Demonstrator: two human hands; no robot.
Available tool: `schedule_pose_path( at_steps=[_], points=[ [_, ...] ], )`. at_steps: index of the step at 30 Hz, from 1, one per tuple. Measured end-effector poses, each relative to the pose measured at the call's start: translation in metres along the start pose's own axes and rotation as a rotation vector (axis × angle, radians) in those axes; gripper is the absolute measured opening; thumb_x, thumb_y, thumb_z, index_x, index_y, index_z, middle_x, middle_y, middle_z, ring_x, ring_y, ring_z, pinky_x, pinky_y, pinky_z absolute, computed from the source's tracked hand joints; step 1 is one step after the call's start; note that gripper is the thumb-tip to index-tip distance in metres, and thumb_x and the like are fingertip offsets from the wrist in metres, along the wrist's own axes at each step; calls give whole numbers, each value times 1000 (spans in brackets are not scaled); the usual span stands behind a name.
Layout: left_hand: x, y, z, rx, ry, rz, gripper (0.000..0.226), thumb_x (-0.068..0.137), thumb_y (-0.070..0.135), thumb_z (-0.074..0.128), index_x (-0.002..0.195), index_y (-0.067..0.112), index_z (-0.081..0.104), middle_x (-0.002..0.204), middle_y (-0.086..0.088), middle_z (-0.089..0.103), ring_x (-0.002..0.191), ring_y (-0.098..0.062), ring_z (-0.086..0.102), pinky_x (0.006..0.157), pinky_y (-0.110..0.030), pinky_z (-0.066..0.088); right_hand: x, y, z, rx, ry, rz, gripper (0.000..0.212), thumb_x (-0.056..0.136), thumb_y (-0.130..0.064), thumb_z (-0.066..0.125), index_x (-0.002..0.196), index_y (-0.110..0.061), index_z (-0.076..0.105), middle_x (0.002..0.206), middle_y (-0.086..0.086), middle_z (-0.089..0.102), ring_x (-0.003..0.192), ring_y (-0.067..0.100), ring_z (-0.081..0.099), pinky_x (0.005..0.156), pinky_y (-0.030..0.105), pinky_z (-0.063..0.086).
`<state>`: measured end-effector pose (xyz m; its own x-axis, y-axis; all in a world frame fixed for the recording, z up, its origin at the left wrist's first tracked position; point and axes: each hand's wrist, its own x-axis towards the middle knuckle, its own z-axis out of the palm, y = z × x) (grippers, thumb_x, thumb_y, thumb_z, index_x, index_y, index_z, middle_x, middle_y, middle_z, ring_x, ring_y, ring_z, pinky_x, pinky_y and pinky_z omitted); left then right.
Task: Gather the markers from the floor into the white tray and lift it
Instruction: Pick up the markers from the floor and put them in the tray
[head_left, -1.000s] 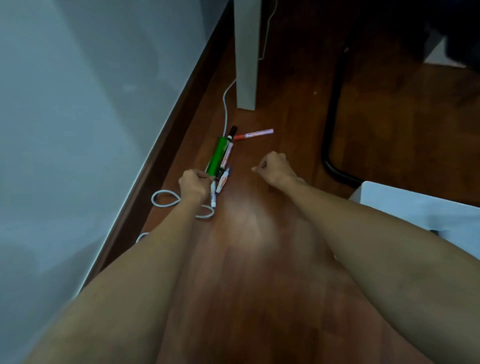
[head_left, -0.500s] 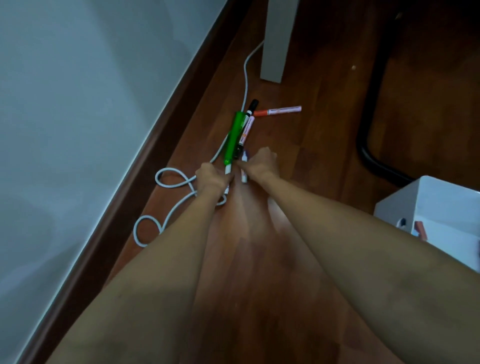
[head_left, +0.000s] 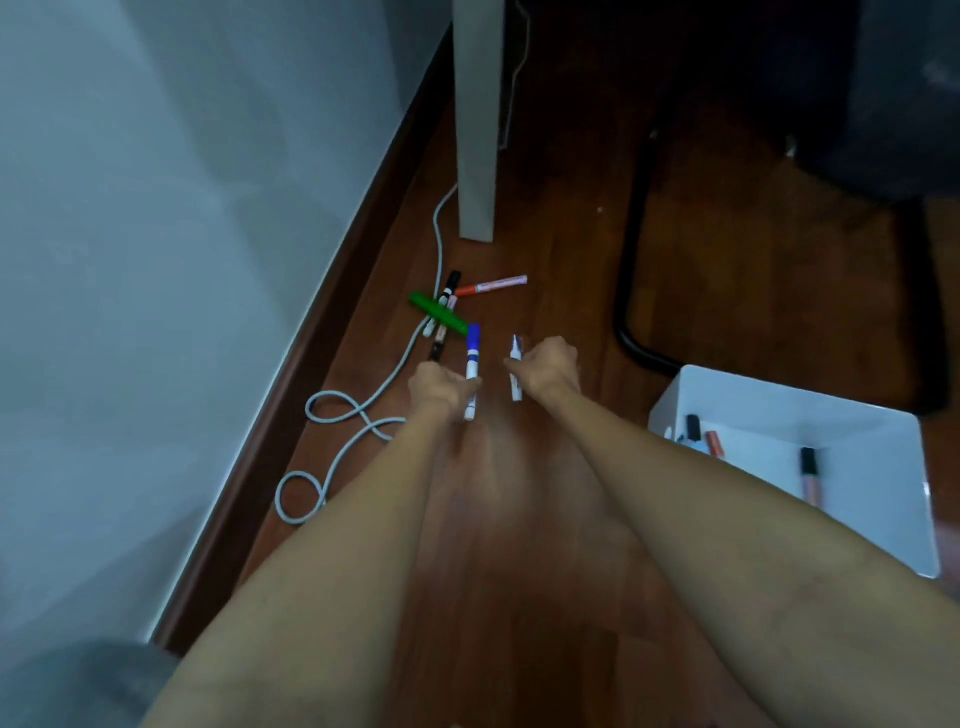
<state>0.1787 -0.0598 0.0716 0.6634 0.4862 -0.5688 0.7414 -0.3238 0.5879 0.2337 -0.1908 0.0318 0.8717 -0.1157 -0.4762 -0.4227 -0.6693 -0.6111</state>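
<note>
My left hand grips a white marker with a blue cap, its cap pointing away from me. My right hand holds a second white marker just to the right of it. Beyond both hands, a green marker lies across a black-capped marker and another thin marker on the wooden floor. A red-capped marker lies a little farther off. The white tray stands on the floor at the right, with several markers inside it.
A grey cable loops along the dark skirting board at the left, by the pale wall. A white furniture leg stands beyond the markers. A black chair frame curves across the floor behind the tray.
Both hands closed on markers in the pile and pulled back toward me, one marker in each. The green marker got knocked crosswise. The view shifted, showing more of the tray.
</note>
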Motion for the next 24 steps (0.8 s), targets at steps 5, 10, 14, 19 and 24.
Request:
schedule_pose_path(
  at_steps=[5,10,14,19,24],
  points=[
    [-50,53,16,8,-99,114,26,79,25,76,91,1,74,96,-12,74,88,-21,68,71,-21,42,-12,17,-60,52,90,28,51,68,-51,71,89,-5,75,94,17,74,90,32,72,76,34,56],
    [-89,78,59,49,-197,195,29,78,28,77,94,4,75,102,-12,75,97,-22,70,71,-21,44,-37,47,-122,110,206,49,42,79,-41,73,85,0,75,92,22,73,89,34,70,75,34,53],
    [-120,90,105,90,-299,260,30,77,30,77,92,4,77,100,-13,76,95,-23,71,74,-25,48,-55,87,-160,113,279,118,29,81,-33,72,72,-5,70,76,19,66,86,35,69,70,32,47],
    [-149,89,152,142,-412,285,31,75,29,80,89,1,76,94,-13,77,85,-24,72,77,-33,57,-67,146,-178,26,320,194,34,82,-29,70,72,3,68,52,6,47,72,33,58,66,28,36],
    [-152,86,156,149,-403,326,34,73,34,81,82,1,77,84,-13,76,74,-22,68,69,-32,53,-73,169,-175,-34,276,242,42,87,-38,68,68,-3,56,53,2,44,65,26,52,48,25,28]
  ],
)
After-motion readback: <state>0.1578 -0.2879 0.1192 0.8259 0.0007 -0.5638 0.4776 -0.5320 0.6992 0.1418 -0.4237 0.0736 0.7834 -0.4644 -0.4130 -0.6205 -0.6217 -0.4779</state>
